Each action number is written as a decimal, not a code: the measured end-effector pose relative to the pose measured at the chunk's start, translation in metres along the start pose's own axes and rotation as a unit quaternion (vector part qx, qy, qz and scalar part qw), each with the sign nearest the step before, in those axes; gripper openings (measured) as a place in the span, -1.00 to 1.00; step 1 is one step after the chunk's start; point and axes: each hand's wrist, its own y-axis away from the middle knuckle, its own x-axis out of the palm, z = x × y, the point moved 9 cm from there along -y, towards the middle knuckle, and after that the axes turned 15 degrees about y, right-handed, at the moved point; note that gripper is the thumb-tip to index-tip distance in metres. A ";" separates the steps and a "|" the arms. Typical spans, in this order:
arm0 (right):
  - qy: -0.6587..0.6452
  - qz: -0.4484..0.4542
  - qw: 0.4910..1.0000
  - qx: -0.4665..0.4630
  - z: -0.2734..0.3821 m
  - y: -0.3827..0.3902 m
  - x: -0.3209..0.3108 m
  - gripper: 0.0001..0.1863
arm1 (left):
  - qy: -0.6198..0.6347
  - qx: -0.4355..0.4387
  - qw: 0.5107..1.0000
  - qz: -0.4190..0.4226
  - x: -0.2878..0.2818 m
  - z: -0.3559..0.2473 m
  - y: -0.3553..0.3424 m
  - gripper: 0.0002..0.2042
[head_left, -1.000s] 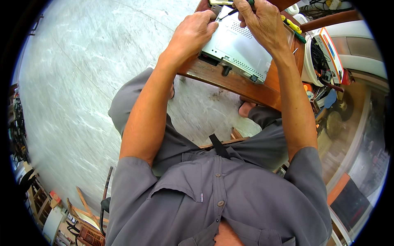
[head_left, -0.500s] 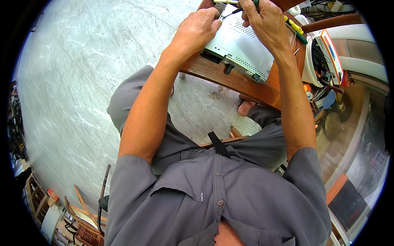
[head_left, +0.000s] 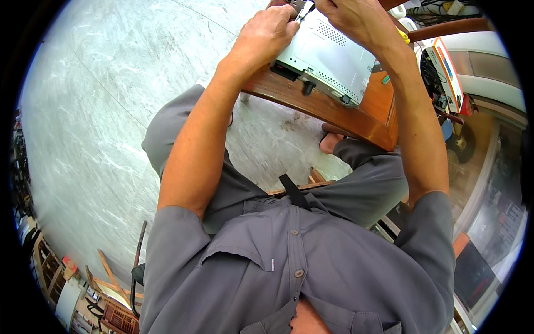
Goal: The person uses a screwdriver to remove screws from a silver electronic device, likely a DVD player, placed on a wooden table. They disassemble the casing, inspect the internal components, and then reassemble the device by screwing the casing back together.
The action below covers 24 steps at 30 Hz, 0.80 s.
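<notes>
A silver metal car stereo unit (head_left: 328, 58) with rows of small holes and a black knob on its near side lies on a brown wooden stool (head_left: 311, 106). My left hand (head_left: 267, 30) is closed on the unit's left edge, fingers bent around its far left corner. By those fingertips a narrow whitish tab (head_left: 305, 10) stands up; whether it belongs to the unit I cannot tell. Over the far right part of the unit, my right hand (head_left: 359, 22) is closed around a screwdriver, mostly hidden by the hand and the upper picture edge.
Right of the stool are a yellow-handled tool (head_left: 404, 37), an orange-and-white box (head_left: 446, 69) and black cables (head_left: 431, 78). A wooden rail (head_left: 450, 28) crosses at the upper right. Pale marbled floor (head_left: 111, 111) spreads to the left; wooden furniture (head_left: 117, 295) stands at the lower left.
My right hand has moved up and to the right, its forearm swinging outward, and the screwdriver is now mostly out of sight. My left hand has barely shifted on the unit.
</notes>
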 end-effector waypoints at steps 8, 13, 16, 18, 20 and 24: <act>0.032 0.072 0.997 0.022 0.006 -0.012 0.000 -0.74 | 0.010 -0.012 1.000 0.012 -0.003 -0.001 -0.001 -0.67; -0.028 -0.006 1.000 -0.012 0.010 -0.010 -0.001 -0.76 | 0.018 0.018 1.000 -0.007 -0.004 -0.009 0.000 -0.86; -0.025 0.000 1.000 -0.008 0.010 -0.011 0.001 -0.76 | 0.080 0.075 0.990 -0.086 -0.020 -0.030 -0.003 -0.82; 0.006 0.033 0.999 0.026 0.005 -0.013 0.001 -0.76 | 0.185 0.095 0.973 -0.097 -0.026 -0.042 -0.005 -0.80; 0.046 0.045 0.998 0.028 0.004 -0.015 0.001 -0.75 | 0.233 0.079 0.965 -0.092 -0.030 -0.047 -0.009 -0.79; 0.086 0.001 0.996 0.014 -0.006 -0.009 0.007 -0.72 | 0.273 0.048 0.959 -0.056 -0.023 -0.046 -0.019 -0.79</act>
